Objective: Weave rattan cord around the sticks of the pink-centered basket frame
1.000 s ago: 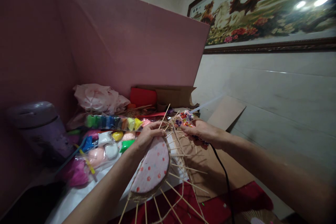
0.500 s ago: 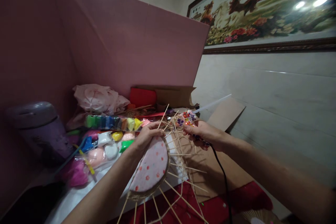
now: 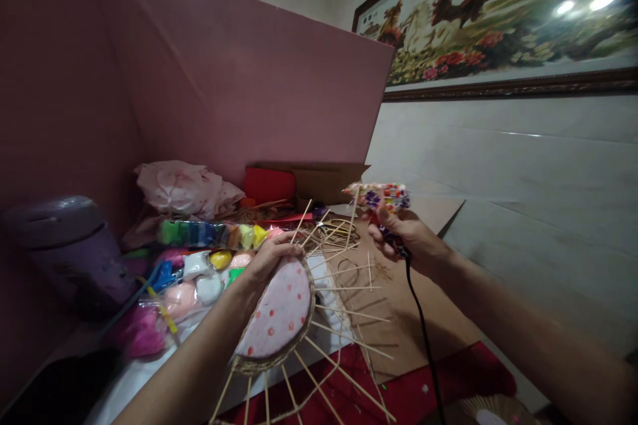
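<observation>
Fingers (image 3: 279, 254) of my left hand (image 3: 266, 264) curl closed over the top rim of the pink dotted disc (image 3: 276, 312), a round piece edged with woven straw, with thin bamboo sticks (image 3: 343, 312) fanning out from it above the tabletop (image 3: 413, 319). My right hand (image 3: 406, 239) is wrapped tight around the handle of the flowered glue gun (image 3: 379, 197), held up and to the right, well apart from the disc, its black cord (image 3: 423, 339) hanging down. Bags of coloured clay (image 3: 209, 259) lie just left of my left hand, beside a purple pot (image 3: 70, 246)
</observation>
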A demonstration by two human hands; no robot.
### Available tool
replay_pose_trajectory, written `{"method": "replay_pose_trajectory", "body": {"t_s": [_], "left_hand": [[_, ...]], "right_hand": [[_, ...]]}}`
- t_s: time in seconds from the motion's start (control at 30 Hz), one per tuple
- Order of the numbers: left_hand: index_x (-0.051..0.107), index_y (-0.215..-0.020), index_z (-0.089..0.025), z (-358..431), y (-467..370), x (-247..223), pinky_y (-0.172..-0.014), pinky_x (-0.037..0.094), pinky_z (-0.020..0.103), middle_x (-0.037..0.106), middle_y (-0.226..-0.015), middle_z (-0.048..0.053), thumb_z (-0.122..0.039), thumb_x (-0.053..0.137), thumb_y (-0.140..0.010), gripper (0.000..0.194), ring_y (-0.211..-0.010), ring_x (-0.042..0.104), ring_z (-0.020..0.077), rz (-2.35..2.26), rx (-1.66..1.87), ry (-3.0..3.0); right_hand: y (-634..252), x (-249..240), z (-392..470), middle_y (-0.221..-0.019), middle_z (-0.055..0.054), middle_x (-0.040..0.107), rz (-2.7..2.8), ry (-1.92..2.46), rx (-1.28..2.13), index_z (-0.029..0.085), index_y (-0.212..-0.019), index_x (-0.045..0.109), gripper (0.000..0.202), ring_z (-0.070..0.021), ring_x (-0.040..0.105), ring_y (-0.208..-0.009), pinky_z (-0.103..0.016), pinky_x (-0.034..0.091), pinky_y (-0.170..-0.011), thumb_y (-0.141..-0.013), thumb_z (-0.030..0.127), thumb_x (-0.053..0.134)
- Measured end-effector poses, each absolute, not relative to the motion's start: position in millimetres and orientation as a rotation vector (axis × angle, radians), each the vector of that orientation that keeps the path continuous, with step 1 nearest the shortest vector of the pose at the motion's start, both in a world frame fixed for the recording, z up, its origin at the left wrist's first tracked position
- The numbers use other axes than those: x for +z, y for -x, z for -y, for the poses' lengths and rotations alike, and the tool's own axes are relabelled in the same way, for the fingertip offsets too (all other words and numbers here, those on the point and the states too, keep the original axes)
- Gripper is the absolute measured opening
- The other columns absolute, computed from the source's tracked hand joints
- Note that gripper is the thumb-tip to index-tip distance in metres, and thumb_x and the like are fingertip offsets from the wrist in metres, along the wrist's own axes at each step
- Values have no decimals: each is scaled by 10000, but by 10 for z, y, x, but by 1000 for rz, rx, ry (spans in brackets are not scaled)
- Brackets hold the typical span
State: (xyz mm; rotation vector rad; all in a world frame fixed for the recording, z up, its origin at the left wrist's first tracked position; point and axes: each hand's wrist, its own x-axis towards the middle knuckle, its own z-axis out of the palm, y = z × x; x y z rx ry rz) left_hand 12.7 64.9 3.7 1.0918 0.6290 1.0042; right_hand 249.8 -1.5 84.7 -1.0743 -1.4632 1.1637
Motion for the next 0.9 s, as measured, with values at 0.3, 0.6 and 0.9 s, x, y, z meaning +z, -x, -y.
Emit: {"method": "replay_pose_trajectory", "body": {"t_s": [0.3, 0.6, 0.9], "left_hand": [[626, -867, -130, -738, 134, 183, -448, 347, 162, 621, -692, 10, -107, 658, -589, 281, -509, 514, 67, -628, 1052, -1040], [639, -907, -135, -734, 157, 198, -495, 388, 170, 634, -679, 17, -100, 667, -574, 336, -559, 554, 87, -626, 1073, -1037], [669, -907, -131, -623, 7, 237, -517, 362, 189, 633, -640, 13, -110, 666, -556, 351, -544, 529, 87, -642, 1044, -1069]], "right_hand": [[-3196, 172, -163, -641, 3, 560, 1766, 1597, 584, 188, -809, 547, 350, -148, 525, -554, -246, 425, -494, -720, 526, 565], [-3182, -119, -240, -997, -72, 653, 2069, 1724, 375, 212, -984, 626, 321, -258, 580, -933, -354, 424, -822, -688, 336, 630], [-2525, 676, -233, -880, -47, 618, 2102, 1370, -40, 202, -796, 611, 165, -187, 552, -864, -318, 406, -795, -846, 243, 459]]}}
